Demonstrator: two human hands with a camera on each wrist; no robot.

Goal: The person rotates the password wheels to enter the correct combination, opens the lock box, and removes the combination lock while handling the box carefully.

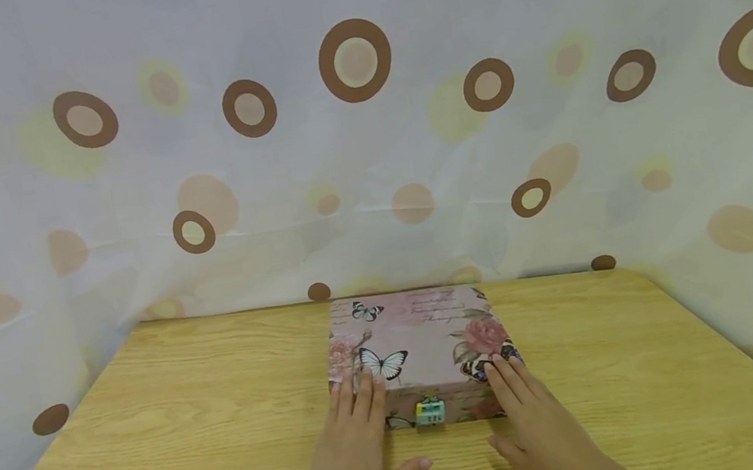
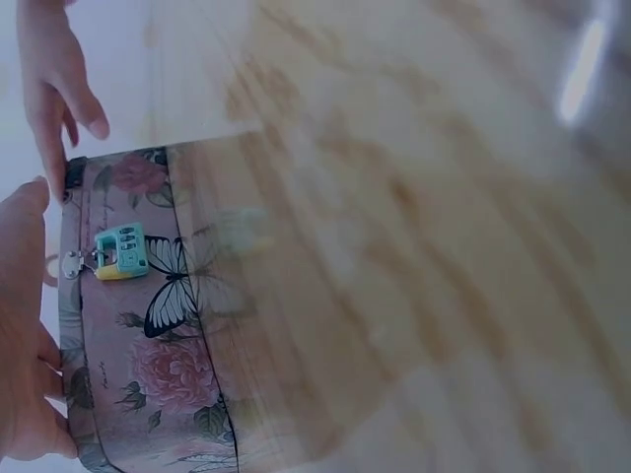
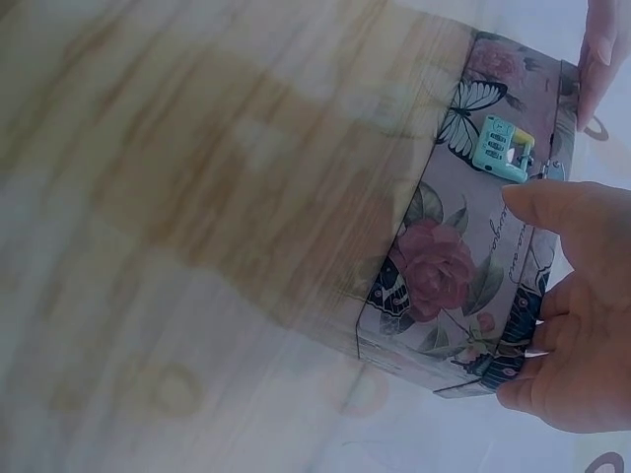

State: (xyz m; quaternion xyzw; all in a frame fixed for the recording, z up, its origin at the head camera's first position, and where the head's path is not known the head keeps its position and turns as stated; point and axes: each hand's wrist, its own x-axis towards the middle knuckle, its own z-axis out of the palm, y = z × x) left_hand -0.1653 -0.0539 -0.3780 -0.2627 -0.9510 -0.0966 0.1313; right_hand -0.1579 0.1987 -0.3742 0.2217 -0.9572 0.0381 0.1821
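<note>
A pink box (image 1: 413, 342) with printed roses, butterflies and script lies on the wooden table, its lid down. A small turquoise and yellow combination padlock (image 1: 430, 412) hangs from the metal clasp (image 2: 71, 264) at the middle of its front. My left hand (image 1: 357, 454) rests its straight fingers on the lid's front left corner, thumb spread toward the middle. At the front right corner, my right hand (image 1: 545, 432) lays its extended fingers on the lid. The right thumb (image 3: 532, 205) points inward below the padlock. What the box holds is hidden.
The light wooden table (image 1: 193, 421) extends to both sides of the box. Behind and beside it hangs a pale curtain (image 1: 364, 148) with brown rings and coloured spots. The box's back edge lies close to that curtain. The tabletop reflects the box front.
</note>
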